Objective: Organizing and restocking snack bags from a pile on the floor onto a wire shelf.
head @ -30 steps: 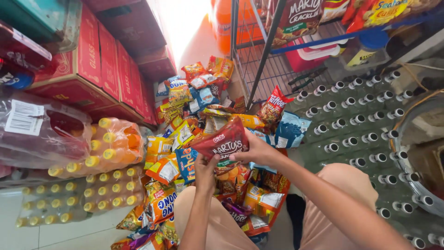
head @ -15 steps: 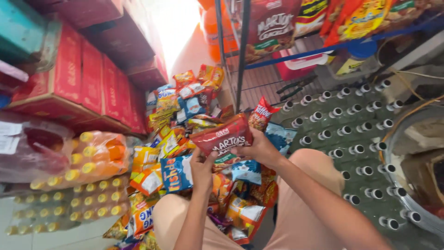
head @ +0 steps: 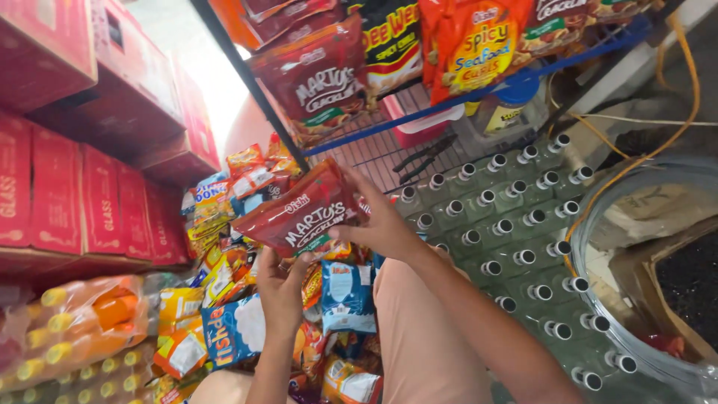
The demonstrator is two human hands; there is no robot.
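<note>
You hold the dark red snack bag (head: 303, 213) up between both hands, just below the wire rack (head: 479, 93). Left hand (head: 280, 288) fingers pinch its near edge; right hand (head: 381, 224) fingers curl around its far-right side. Keep it flat, both grips firm.

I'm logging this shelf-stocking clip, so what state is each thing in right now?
Dark red crackling snack bag: sealed, held up in both hands.
Left hand: shut on the bag's lower edge.
Right hand: shut on the bag's right side.
Blue wire rack: filled with hanging snack bags.
Clear capped bottles: capped, packed upright.
Red cardboard cartons: closed, stacked.
Pile of mixed snack bags: sealed, heaped.
</note>
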